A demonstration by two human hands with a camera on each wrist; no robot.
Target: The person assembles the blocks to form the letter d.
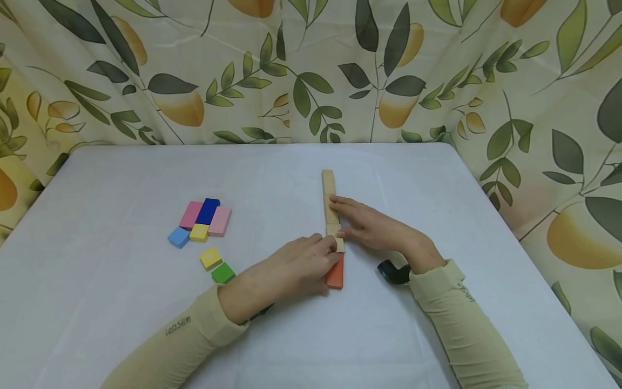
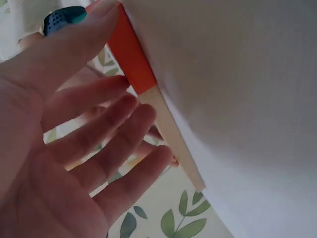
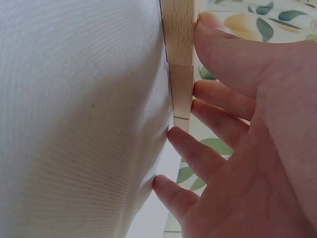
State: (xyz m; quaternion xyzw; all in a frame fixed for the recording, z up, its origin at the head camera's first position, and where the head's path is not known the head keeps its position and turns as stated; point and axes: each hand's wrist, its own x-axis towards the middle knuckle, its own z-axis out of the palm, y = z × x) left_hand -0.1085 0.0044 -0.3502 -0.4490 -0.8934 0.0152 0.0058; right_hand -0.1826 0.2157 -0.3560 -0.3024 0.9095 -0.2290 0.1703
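Evidently, both hands are at one straight row of blocks. The left hand (image 1: 303,265) has its thumb and forefinger against the red block (image 1: 335,276), its other fingers loosely extended; whether it pinches cannot be told. The right hand (image 1: 373,224) grasps nothing: its fingers are extended, with thumb and fingertips touching the right side of three wooden blocks (image 1: 332,214). These lie end to end, the red one at the near end. Left of the row, well apart, a pink-and-blue cluster (image 1: 208,212) sits on the white desk (image 1: 121,189), a yellow block (image 1: 210,258) and green block (image 1: 222,272) nearer. Behind hangs a leaf-print curtain (image 1: 311,48).
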